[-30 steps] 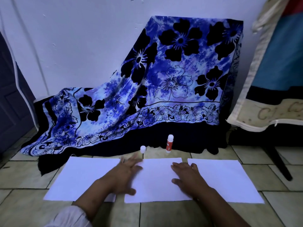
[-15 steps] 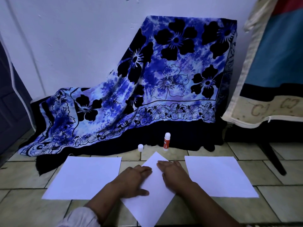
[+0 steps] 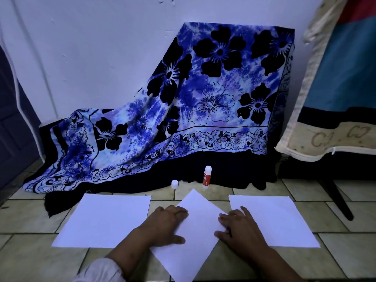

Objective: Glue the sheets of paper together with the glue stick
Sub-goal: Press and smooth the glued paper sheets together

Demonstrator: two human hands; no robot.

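Observation:
Three white sheets lie on the tiled floor. The middle sheet is turned like a diamond, one corner pointing away from me. My left hand lies flat on its left edge and my right hand presses its right corner, partly over the right sheet. The left sheet lies untouched. Beyond the papers an uncapped red glue stick stands upright, and its white cap stands a little to the left.
A blue floral cloth drapes over something against the white wall behind the glue stick. A dark furniture leg slants down at the right under a hanging cover. A dark door is at the left.
The middle sheet has been rotated from square to diamond under both hands. My right hand has slid outward to the sheet's right corner; the side sheets and glue stick stayed put.

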